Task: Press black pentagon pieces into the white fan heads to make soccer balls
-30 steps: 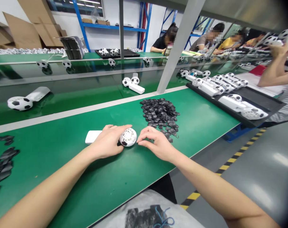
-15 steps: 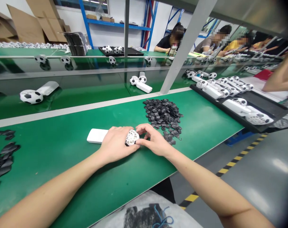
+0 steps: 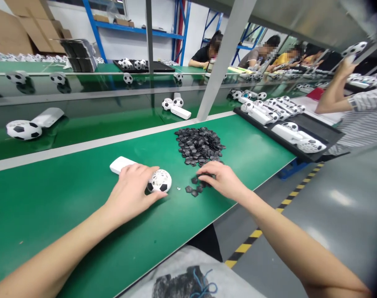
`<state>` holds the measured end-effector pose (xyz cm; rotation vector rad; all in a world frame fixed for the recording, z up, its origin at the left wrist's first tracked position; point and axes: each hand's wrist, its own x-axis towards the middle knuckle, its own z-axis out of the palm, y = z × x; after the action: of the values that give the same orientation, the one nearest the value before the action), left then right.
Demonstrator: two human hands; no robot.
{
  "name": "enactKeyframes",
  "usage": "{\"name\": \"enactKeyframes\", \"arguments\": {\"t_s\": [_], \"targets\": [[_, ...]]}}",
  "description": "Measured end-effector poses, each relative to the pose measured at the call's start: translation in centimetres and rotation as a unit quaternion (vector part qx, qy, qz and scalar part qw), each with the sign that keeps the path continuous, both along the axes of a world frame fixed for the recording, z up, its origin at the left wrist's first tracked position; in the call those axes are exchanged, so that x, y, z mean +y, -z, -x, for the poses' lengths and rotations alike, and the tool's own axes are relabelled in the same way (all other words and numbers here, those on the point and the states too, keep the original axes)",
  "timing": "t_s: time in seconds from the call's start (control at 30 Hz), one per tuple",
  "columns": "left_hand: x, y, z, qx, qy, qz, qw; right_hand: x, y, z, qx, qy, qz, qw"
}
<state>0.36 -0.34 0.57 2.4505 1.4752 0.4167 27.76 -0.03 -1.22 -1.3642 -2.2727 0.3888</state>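
Note:
A white device with a football-patterned round head (image 3: pixel 161 181) lies on the green tabletop (image 3: pixel 92 198). My left hand (image 3: pixel 130 186) is wrapped over its neck, thumb and fingers around the head, while the white handle sticks out at the upper left. Two black patches show on the near side of the head; its top is white lattice. To the right, my right hand (image 3: pixel 221 178) has its thumb and fingertips together over a few loose black pentagon pieces (image 3: pixel 194 192). What its fingertips hold, if anything, is too small to tell. Behind it lies a large pile of black pieces (image 3: pixel 199 145).
A black tray (image 3: pixel 325 128) with several white football devices stands at the right. Beyond the table edge, more devices (image 3: pixel 23 130) sit on a green conveyor. A slanted metal post (image 3: pixel 222 62) rises behind the pile. A person in a striped sleeve (image 3: pixel 365 101) is at the right.
My right hand has left the round head and moved right to the loose black pieces. The head now shows more openly beside my left hand. The camera view has shifted right.

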Motion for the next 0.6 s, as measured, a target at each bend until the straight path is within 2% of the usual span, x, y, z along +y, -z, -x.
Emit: {"name": "enactKeyframes", "arguments": {"t_s": [0.17,0.3,0.37,0.43,0.5,0.6], "targets": [[0.5,0.5,0.5,-0.063,0.067,0.081,0.992,-0.6,1.1,1.4,-0.167,-0.064,-0.064,0.982],[0.6,1.5,-0.1,-0.120,0.060,0.072,0.988,-0.2,1.3,2.4,-0.221,-0.060,-0.105,0.968],[0.7,1.7,-0.2,-0.130,0.073,0.078,0.986,-0.2,0.9,2.9,-0.170,-0.047,-0.072,0.982],[0.8,1.7,-0.1,-0.136,0.094,0.089,0.982,-0.4,0.1,3.7,-0.076,-0.052,-0.011,0.996],[0.9,1.7,0.1,-0.140,0.104,0.094,0.980,-0.8,-0.7,4.6,0.023,-0.069,0.045,0.996],[1.0,1.4,0.3,-0.142,0.102,0.098,0.980,-1.1,-1.5,5.9,0.118,-0.088,0.064,0.987]]}}
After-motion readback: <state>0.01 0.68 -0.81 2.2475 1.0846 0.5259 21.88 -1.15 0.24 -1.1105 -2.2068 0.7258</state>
